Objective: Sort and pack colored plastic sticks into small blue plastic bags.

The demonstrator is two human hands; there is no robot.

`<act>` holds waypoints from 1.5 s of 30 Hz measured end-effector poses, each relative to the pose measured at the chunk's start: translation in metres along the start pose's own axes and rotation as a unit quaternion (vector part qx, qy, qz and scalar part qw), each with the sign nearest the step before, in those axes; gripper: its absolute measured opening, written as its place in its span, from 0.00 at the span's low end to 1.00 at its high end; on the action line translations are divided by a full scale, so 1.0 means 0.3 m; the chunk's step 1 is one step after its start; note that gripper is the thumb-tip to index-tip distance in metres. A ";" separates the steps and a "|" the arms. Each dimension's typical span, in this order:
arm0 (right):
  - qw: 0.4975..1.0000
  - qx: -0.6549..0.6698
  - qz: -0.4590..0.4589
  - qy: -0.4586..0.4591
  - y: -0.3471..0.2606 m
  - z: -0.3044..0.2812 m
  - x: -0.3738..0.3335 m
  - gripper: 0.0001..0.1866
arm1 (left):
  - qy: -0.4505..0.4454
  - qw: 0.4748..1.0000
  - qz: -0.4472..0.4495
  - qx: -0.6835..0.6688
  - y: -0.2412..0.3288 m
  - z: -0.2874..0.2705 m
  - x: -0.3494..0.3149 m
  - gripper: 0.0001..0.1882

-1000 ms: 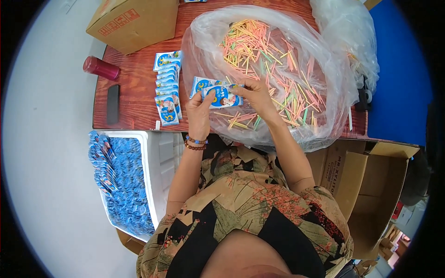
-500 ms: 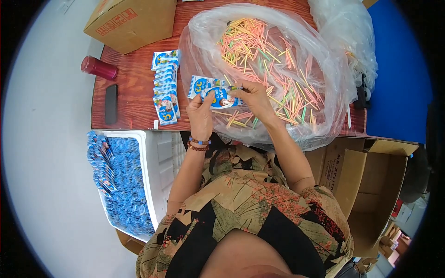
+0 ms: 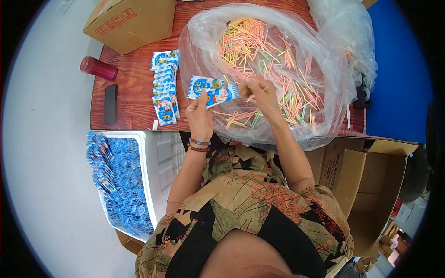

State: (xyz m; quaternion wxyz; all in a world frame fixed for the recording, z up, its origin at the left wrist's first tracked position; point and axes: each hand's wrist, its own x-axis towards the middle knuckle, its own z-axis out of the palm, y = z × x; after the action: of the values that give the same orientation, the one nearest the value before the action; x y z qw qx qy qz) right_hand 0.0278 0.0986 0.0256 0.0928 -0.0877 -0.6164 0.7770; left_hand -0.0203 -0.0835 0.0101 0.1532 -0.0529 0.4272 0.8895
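Observation:
My left hand [image 3: 199, 118] is closed on small blue-and-white packets [image 3: 219, 96], which overlap like a fan between thumb and fingers. To their right my right hand [image 3: 262, 96] is apart from them, its fingers curled together; what they hold, if anything, is hidden. Both hands are over the near left part of a large clear plastic bag [image 3: 197, 34], spread open on the table. Inside it lie many thin pink, yellow and green sticks [image 3: 243, 44]. Left of the bag, more packets of the same kind [image 3: 165, 104] lie in an overlapping row.
On the red-brown table [image 3: 134, 99] are a cardboard box [image 3: 139, 23], a dark red cup [image 3: 99, 68] and a black phone [image 3: 111, 104]. A white foam box [image 3: 146, 171] full of blue packets stands at lower left. An open carton [image 3: 371, 199] is at lower right.
My right hand has let go of the packet's end and moved a little right, its fingers curling. My left hand keeps the packets in nearly the same place, the front one tilted slightly.

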 end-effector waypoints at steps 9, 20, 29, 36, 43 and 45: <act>0.906 -0.307 -0.265 -0.120 -0.041 0.013 0.005 0.13 | -0.043 0.997 -0.055 -0.029 -0.016 0.028 -0.008 0.08; 0.866 -0.384 -0.268 -0.178 -0.031 -0.025 0.006 0.12 | -0.048 0.996 -0.066 -0.032 -0.049 0.004 -0.011 0.09; 0.957 -0.276 -0.088 -0.030 -0.086 -0.223 0.363 0.10 | -0.044 0.997 -0.056 -0.041 -0.038 -0.057 0.012 0.12; 0.744 -0.633 -0.152 0.147 -0.034 -0.292 0.774 0.14 | -0.067 0.993 -0.063 -0.069 -0.046 -0.061 0.003 0.14; 0.668 -0.736 -0.068 0.087 -0.062 -0.184 0.865 0.16 | -0.089 0.988 -0.073 -0.102 -0.040 -0.140 0.004 0.15; 0.662 -0.743 -0.054 0.088 -0.054 -0.182 0.884 0.16 | -0.053 0.991 -0.081 -0.092 -0.039 -0.119 0.005 0.12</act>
State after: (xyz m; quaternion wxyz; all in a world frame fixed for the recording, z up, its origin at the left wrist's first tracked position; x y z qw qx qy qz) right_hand -0.2145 0.2206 0.0234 0.0923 -0.1621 -0.9815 0.0439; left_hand -0.0193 -0.1039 -0.0213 0.2421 -0.0536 0.3289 0.9112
